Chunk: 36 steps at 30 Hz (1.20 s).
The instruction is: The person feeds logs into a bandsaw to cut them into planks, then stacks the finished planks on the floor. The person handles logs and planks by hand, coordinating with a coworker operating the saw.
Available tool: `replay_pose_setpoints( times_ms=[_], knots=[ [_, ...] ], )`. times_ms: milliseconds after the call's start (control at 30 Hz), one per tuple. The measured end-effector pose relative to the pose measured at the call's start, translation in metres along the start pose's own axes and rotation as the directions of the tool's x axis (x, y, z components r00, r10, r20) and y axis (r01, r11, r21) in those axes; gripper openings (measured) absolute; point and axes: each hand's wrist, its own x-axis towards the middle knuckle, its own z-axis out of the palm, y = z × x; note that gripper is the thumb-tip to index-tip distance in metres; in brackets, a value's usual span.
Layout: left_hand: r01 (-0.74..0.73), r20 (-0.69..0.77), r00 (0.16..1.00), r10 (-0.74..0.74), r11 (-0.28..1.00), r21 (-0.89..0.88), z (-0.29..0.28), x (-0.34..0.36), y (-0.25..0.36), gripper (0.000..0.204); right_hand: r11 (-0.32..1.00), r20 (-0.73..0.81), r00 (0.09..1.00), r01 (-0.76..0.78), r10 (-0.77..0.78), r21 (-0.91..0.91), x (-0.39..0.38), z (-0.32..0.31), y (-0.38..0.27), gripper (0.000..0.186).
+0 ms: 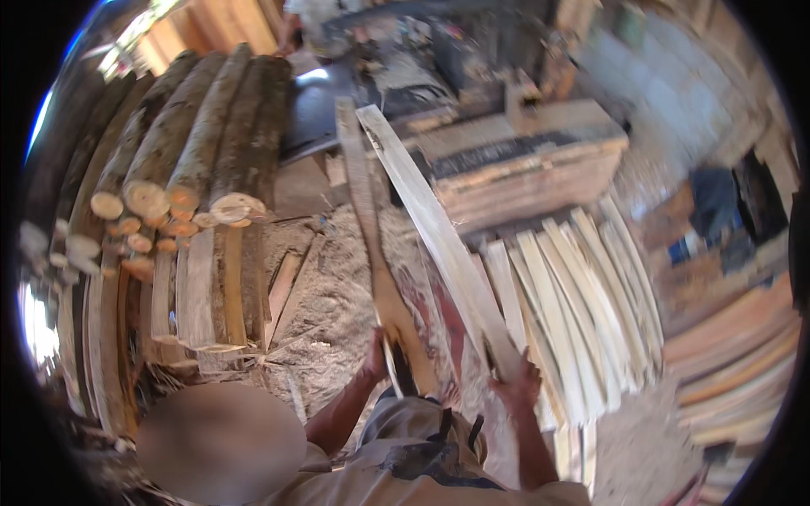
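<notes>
My left hand (pixel 375 356) is closed on the near part of a long brown plank (pixel 368 219), gripping its left edge in front of my body. The plank runs away from me toward the workbench. On the right, my right hand (pixel 518 385) is closed round the near end of a long, pale sawn board (pixel 434 223). This board slants away to the left, so that its far end comes close to the far end of the brown plank. Both pieces are held off the ground, side by side. Some fingers of each hand are hidden behind the wood.
Barked logs (pixel 190 135) are stacked at the left, above squared timbers (pixel 207 291). Sawdust (pixel 325 278) covers the ground between. A thick wooden beam (pixel 531 169) lies ahead; pale boards (pixel 574 312) stand in a row at the right. More planks (pixel 742 363) are piled far right.
</notes>
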Motion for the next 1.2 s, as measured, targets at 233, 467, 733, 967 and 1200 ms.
replay_pose_setpoints(
  times_ms=[233,467,733,967,1200],
  knots=[
    [0.062,-0.379,0.918,0.118,0.901,0.430,0.008,-0.029,0.023,0.043,0.915,0.050,0.915,-0.402,0.400,0.029,-0.227,0.011,0.093,0.094],
    [0.222,-0.490,0.870,0.052,0.847,0.483,0.072,0.014,0.035,0.032,0.754,0.122,0.744,-0.643,0.656,-0.132,-0.121,0.059,0.227,0.102],
    [0.494,-0.381,0.868,-0.320,0.643,0.586,0.148,0.020,-0.114,0.043,0.571,0.325,0.767,-0.633,0.553,0.524,-0.092,0.071,0.264,0.092],
    [0.637,0.048,0.642,-0.765,0.567,0.522,0.250,-0.109,-0.368,0.046,-0.038,0.068,0.684,-0.059,0.727,0.998,-0.352,-0.195,0.169,0.064],
    [-0.060,0.248,-0.387,-0.888,0.293,0.954,0.376,-0.128,-0.408,0.058,0.692,-0.531,0.521,-0.697,0.668,0.187,-0.527,-0.402,0.132,0.060]
  ],
)
